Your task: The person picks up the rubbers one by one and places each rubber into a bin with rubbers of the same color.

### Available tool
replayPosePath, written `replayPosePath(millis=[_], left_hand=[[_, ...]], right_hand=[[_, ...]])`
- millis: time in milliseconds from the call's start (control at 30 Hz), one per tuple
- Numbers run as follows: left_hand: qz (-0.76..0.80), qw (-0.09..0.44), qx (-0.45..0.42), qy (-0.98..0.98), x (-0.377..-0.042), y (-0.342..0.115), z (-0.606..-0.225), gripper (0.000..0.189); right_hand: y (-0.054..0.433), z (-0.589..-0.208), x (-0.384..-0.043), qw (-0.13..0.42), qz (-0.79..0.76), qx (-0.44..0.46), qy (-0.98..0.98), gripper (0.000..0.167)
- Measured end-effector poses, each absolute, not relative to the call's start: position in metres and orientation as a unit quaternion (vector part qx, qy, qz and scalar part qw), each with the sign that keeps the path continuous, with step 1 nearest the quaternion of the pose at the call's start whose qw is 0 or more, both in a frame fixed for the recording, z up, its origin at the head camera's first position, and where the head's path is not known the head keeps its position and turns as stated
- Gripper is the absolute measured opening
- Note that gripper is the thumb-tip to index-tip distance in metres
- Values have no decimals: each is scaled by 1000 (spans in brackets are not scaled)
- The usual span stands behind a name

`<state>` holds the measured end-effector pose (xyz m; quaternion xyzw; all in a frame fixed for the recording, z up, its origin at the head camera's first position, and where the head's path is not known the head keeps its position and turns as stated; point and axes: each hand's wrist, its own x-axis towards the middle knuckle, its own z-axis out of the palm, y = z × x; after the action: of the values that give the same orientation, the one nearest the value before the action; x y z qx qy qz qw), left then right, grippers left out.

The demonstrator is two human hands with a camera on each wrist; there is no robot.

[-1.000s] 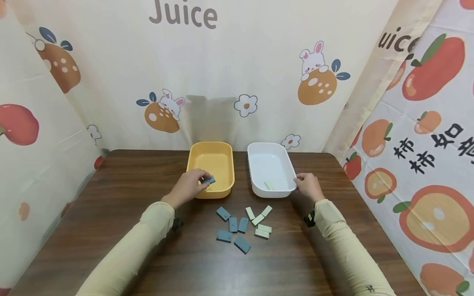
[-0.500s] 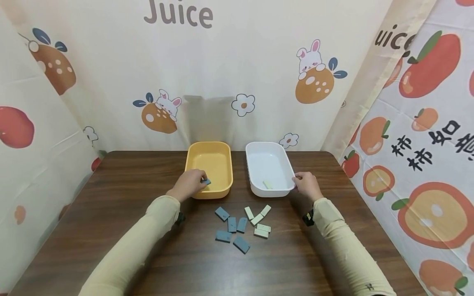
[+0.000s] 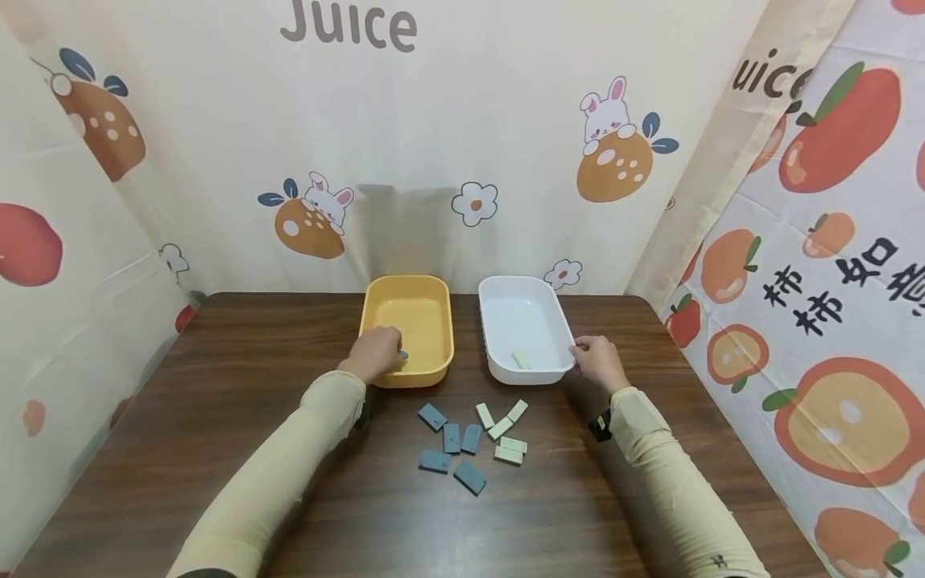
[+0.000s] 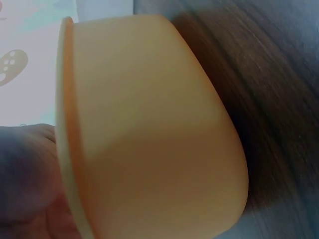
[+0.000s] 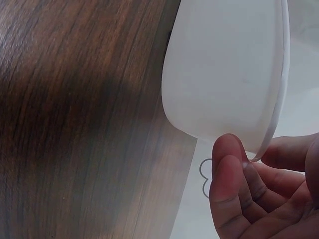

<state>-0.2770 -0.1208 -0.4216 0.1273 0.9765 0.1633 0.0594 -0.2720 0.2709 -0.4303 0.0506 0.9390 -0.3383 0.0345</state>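
My left hand reaches over the near left side of the yellow bin. It holds a small blue-grey block, mostly hidden by the fingers, low inside the bin. In the left wrist view, the yellow wall covers most of the picture and hides the fingertips. With thumb and fingers, my right hand pinches the rim of the white bin at its near right corner, clearer in the right wrist view, where fingers lie against the wall. One pale green block lies inside the white bin.
In front of the bins, several flat blue-grey blocks lie scattered on the brown wooden table. To their right are several pale green blocks. A printed curtain hangs behind the table and at both sides.
My left hand has turned and lowered with the blue-grey block, which shows less now. The right hand keeps its place on the white bin's rim. The view has shifted slightly.
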Motion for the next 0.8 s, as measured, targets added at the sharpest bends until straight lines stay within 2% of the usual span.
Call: replayPosePath(millis=[267, 500, 800], left_hand=[[138, 78, 104, 982, -285, -118, -426, 32], [127, 85, 96, 984, -288, -115, -430, 23], [124, 53, 84, 987, -289, -114, -435, 18]], right_hand=[[271, -432, -273, 33, -341, 48, 938, 37], [270, -431, -272, 34, -339, 46, 939, 37], [269, -429, -271, 37, -338, 49, 939, 37]])
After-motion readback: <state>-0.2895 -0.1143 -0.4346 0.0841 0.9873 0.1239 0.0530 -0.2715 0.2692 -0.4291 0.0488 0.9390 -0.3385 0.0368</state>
